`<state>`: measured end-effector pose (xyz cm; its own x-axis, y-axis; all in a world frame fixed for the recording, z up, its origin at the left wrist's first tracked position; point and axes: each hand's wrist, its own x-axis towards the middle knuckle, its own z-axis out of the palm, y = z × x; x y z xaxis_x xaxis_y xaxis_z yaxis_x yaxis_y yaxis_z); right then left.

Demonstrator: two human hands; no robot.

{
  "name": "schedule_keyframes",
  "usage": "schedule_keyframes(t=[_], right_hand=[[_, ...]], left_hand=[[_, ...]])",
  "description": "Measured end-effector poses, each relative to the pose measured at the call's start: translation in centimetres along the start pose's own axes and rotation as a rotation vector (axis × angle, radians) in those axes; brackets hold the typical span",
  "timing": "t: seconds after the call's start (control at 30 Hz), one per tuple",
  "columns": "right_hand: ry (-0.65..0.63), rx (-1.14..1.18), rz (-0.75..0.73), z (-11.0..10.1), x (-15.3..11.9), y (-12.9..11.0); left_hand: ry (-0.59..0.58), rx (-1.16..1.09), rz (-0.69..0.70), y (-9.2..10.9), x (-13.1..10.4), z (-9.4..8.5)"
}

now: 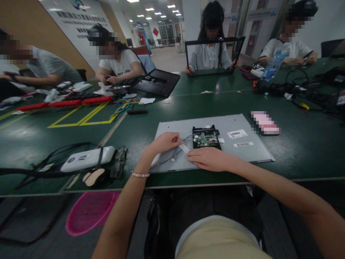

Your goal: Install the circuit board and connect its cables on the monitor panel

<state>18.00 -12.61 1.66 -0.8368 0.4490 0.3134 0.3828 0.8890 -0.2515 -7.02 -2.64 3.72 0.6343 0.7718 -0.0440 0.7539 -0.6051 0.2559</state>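
A grey metal panel [229, 144] lies flat on the green table in front of me. Near its middle sits a green circuit board [206, 140] in a black frame, with grey cables [172, 154] running off to the left. My left hand [167, 141] is closed in a pinch on the upper end of a white strip [184, 147], over the cables. At the strip's lower right end, my right hand [206, 158] rests palm down on the panel, its fingers together and touching the strip.
A pink phone [265, 123] lies right of the panel. To the left are a white device [87, 158] with black cables, a mouse [94, 177] and glasses [119, 161]. Across the table [215, 102], a person holds up a black frame [214, 73]; others sit nearby.
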Motion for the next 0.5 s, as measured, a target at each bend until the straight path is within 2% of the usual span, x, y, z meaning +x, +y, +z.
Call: schedule_keyframes(t=[0.5], right_hand=[[-0.007,-0.025,-0.012,-0.15,0.01,-0.14]], left_hand=[[0.006,0.027,0.020,0.31,-0.12,-0.31]])
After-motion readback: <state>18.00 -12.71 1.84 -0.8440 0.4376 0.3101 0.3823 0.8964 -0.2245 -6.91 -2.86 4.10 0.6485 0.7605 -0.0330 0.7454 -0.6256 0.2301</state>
